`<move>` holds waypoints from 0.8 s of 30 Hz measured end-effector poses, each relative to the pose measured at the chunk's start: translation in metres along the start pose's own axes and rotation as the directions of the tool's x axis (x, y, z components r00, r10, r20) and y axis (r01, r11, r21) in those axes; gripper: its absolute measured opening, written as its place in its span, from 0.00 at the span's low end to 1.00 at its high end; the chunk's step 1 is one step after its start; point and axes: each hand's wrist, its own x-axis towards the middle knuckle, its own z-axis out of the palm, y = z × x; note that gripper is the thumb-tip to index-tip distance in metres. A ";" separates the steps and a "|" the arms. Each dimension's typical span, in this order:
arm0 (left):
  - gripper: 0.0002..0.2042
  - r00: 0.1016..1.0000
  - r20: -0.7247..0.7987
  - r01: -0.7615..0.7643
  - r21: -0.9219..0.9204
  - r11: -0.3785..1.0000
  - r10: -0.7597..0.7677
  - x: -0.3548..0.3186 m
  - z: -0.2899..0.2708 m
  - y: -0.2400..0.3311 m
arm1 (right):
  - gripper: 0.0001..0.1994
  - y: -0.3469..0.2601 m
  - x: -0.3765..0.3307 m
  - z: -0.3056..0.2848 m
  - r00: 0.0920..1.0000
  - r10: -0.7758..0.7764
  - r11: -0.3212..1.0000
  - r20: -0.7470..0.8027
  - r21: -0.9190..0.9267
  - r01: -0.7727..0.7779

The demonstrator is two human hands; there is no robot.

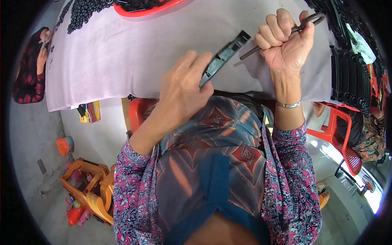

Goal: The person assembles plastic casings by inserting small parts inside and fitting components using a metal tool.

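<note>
In the head view, the person sits at a table [143,57] covered with a pale cloth, both hands raised in front of the body, over the near part of the cloth. The left hand [185,83], slightly blurred, has its grip clamped on a narrow black-and-grey piece [224,58], with the fingers along one side and the thumb at its lower end. The piece slants up and to the right, its dark end reaching out beyond the fingers toward the other hand. The right hand [287,45], palm turned up, has its grip closed around a dark metal rod [250,52] with a loop at one end. The loop sticks out past the thumb at the upper right, while the straight shaft comes out on the other side and points down and to the left. The rod's tip is near the black-and-grey piece but apart from it. A silver bracelet [289,105] circles the right wrist.

At the far side of the table, a red tray [153,13] holds black pieces [136,4], too cropped to tell in detail. To its left lies a heap of small dark round things [86,14]. Along the right side stand rows of black parts [350,77], close together. At the left edge, another person's patterned sleeve [40,87] shows beside the table.
</note>
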 end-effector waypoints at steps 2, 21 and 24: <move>0.21 0.999 0.022 -0.043 0.018 0.999 0.043 0.000 0.003 0.005 | 0.26 0.003 -0.002 0.005 0.998 -0.065 0.996 -0.010 -0.066 0.064; 0.19 0.983 0.101 -0.159 0.033 0.987 0.155 -0.001 0.013 -0.002 | 0.28 0.030 0.001 -0.005 0.997 0.000 0.991 -0.083 -0.134 -0.011; 0.19 0.982 0.097 -0.167 0.029 0.985 0.164 0.000 0.013 -0.003 | 0.28 0.030 0.002 -0.006 0.996 0.015 0.989 -0.091 -0.146 -0.028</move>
